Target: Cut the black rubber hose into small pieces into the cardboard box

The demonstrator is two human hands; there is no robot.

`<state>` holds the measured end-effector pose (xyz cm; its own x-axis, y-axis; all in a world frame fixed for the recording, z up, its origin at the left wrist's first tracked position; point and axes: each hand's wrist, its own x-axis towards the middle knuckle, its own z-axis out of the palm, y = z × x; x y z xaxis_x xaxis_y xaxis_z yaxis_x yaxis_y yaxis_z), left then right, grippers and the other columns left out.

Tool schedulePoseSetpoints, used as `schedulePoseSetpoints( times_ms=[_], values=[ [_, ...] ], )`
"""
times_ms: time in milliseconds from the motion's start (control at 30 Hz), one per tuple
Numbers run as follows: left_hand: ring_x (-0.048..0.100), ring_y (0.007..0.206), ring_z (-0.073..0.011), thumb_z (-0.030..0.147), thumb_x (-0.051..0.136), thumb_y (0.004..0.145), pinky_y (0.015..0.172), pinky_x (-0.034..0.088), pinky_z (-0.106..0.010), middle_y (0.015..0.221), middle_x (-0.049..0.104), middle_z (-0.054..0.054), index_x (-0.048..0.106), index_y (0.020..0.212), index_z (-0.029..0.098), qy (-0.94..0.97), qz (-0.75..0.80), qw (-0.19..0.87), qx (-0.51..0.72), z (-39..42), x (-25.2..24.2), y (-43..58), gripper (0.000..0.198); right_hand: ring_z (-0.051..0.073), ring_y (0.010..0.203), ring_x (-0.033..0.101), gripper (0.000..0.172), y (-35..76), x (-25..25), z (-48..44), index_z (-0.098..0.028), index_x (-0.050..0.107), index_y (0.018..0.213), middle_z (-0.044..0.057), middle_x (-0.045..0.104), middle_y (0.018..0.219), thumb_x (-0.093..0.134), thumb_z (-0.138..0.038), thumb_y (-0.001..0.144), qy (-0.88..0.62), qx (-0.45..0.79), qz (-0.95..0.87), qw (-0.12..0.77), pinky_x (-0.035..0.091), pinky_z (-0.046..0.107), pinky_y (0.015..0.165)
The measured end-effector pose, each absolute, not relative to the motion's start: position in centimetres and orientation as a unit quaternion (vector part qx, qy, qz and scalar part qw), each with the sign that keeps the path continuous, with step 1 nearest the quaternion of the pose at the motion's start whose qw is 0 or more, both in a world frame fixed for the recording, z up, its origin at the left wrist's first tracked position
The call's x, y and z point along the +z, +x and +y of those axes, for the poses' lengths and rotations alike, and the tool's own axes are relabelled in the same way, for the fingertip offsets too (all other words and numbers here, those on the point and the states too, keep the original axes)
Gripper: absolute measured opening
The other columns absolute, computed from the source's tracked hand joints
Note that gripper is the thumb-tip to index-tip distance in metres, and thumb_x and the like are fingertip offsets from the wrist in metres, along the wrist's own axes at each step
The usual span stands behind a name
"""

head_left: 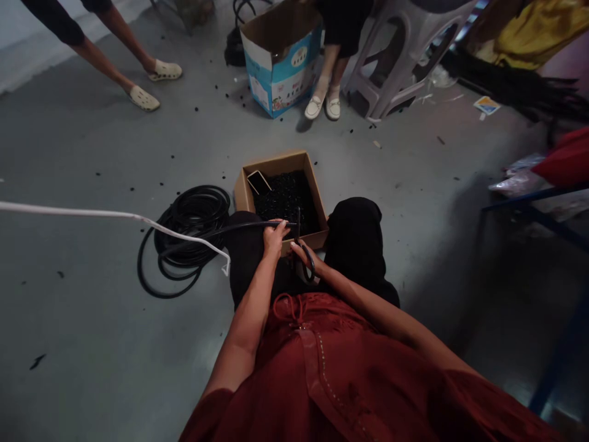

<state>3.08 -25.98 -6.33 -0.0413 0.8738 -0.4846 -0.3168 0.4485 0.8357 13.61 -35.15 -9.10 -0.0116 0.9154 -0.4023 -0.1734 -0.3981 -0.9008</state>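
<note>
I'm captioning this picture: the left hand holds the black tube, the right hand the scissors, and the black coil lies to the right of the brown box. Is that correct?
Not quite: in the head view the black coil lies to the left of the brown box, not the right. The left hand does hold the black tube, and the right hand the scissors.

A grey floor (83,258) is strewn with small dark bits (196,109), mostly left of the stool (421,18). Well to the stool's left, the floor is bounded by a pale wall (23,40). Right of the stool and nearer the camera, a blue frame (534,197) is set, with shadow (460,245) cast beside it. The floor is dimly lit.
</note>
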Motion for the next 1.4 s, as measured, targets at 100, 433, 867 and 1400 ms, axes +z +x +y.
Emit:
schedulePoseSetpoints(
  times_ms=[100, 433, 867, 1400],
  values=[
    [0.071, 0.082, -0.014, 0.016, 0.077, 0.081, 0.093, 0.06, -0.038, 0.085, 0.071, -0.002, 0.06, 0.087, 0.017, 0.24, 0.555, 0.645, 0.468, -25.92, -6.28, 3.1, 0.018, 0.023, 0.098, 0.067, 0.057, 13.63, -8.79, -35.16, -0.023, 0.06, 0.103, 0.005, 0.067, 0.099, 0.069, -0.074, 0.079, -0.552, 0.643, -0.312, 0.43, 0.06, 0.037, 0.084],
    [0.073, 0.084, -0.015, 0.02, 0.079, 0.08, 0.098, 0.06, -0.041, 0.086, 0.071, -0.001, 0.059, 0.089, 0.018, 0.227, 0.557, 0.642, 0.475, -25.81, -6.15, 3.1, 0.022, 0.024, 0.098, 0.067, 0.058, 13.48, -9.21, -35.42, -0.024, 0.059, 0.105, 0.005, 0.066, 0.101, 0.071, -0.073, 0.076, -0.562, 0.642, -0.297, 0.429, 0.059, 0.04, 0.086],
    [0.074, 0.085, -0.0153, 0.027, 0.083, 0.08, 0.098, 0.06, -0.04, 0.089, 0.073, -0.002, 0.061, 0.089, 0.018, 0.229, 0.553, 0.652, 0.466, -25.8, -6.05, 3.08, 0.026, 0.022, 0.093, 0.068, 0.062, 13.75, -8.64, -35.31, -0.025, 0.061, 0.102, 0.004, 0.067, 0.095, 0.074, -0.078, 0.071, -0.557, 0.652, -0.285, 0.429, 0.06, 0.039, 0.087],
    [0.073, 0.082, -0.014, 0.02, 0.078, 0.083, 0.097, 0.06, -0.039, 0.088, 0.072, -0.002, 0.06, 0.089, 0.018, 0.224, 0.547, 0.656, 0.469, -25.95, -5.9, 3.1, 0.019, 0.024, 0.097, 0.07, 0.062, 13.67, -8.37, -35.28, -0.024, 0.061, 0.104, 0.004, 0.068, 0.099, 0.075, -0.075, 0.073, -0.55, 0.65, -0.287, 0.438, 0.06, 0.039, 0.088]
  ],
)
